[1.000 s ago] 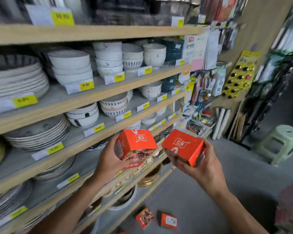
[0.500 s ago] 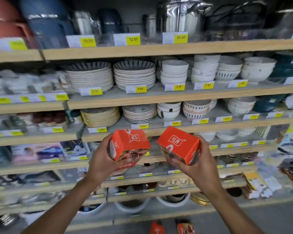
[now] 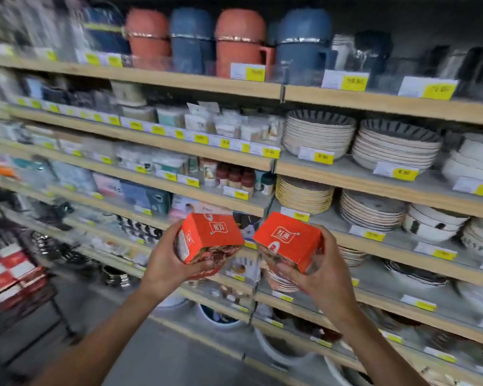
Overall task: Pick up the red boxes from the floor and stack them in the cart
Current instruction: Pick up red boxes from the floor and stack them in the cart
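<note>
Leftward view shift; boxes (image 3: 211,238) gripped.

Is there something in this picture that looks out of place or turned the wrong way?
One small thing: the red box in the left hand is held with its white logo upside down, while the box in the right hand shows its logo upright. Neither box looks damaged. The shelves appear tidy, though the left side is too blurred to judge.
</note>
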A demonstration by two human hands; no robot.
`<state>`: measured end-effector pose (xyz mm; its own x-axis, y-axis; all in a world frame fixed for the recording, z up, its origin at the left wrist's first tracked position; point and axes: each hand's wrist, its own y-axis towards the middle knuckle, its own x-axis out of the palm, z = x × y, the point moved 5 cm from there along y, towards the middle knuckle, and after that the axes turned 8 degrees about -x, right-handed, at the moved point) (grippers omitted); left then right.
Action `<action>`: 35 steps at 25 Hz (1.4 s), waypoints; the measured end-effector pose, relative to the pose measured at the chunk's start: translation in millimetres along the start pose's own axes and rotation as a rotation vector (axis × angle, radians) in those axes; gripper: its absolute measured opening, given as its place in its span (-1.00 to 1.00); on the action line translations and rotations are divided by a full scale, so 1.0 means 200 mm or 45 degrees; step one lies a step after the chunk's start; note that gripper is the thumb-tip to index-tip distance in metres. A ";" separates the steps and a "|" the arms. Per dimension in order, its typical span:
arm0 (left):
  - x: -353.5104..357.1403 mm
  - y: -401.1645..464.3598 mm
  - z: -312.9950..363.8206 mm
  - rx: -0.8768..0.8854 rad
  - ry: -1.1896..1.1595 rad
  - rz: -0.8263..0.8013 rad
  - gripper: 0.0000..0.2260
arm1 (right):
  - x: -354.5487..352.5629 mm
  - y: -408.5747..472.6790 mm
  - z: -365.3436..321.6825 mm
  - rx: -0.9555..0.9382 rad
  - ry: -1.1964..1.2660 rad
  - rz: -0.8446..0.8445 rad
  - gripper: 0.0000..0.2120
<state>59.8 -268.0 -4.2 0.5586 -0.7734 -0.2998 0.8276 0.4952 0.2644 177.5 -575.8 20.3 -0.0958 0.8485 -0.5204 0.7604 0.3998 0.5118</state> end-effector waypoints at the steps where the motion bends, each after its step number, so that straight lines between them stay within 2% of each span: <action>1: -0.15 0.00 -0.04 0.002 0.008 0.050 -0.18 | 0.13 0.05 -0.08 -0.030 -0.005 -0.025 -0.02; 6: -0.87 -0.01 -0.29 -0.059 0.085 0.280 -0.19 | 0.83 0.27 -0.48 -0.173 0.117 -0.145 -0.01; 9: -1.21 -0.07 -0.41 -0.136 0.109 0.395 -0.12 | 1.18 0.34 -0.62 -0.210 0.203 -0.237 -0.01; 13: -1.59 -0.16 -0.56 -0.212 0.150 0.591 -0.14 | 1.62 0.44 -0.80 -0.286 0.291 -0.360 -0.01; 18: -1.91 -0.20 -0.71 -0.340 0.249 0.787 -0.11 | 2.14 0.61 -0.94 -0.380 0.424 -0.512 0.01; 22: -2.16 -0.10 -0.80 -0.394 0.325 0.969 -0.18 | 2.61 0.83 -1.05 -0.430 0.554 -0.645 -0.03; 28: -2.47 0.04 -0.90 -0.503 0.391 1.217 -0.15 | 3.18 1.13 -1.28 -0.528 0.768 -0.821 -0.11; 35: -2.77 -0.01 -1.11 -0.605 0.370 1.400 -0.18 | 3.78 1.17 -1.52 -0.557 0.891 -0.921 -0.17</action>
<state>-238.8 247.5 -42.7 0.9123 0.2320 -0.3376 -0.1859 0.9689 0.1636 86.4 265.3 -45.7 -0.8758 0.3176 -0.3634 0.0970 0.8534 0.5122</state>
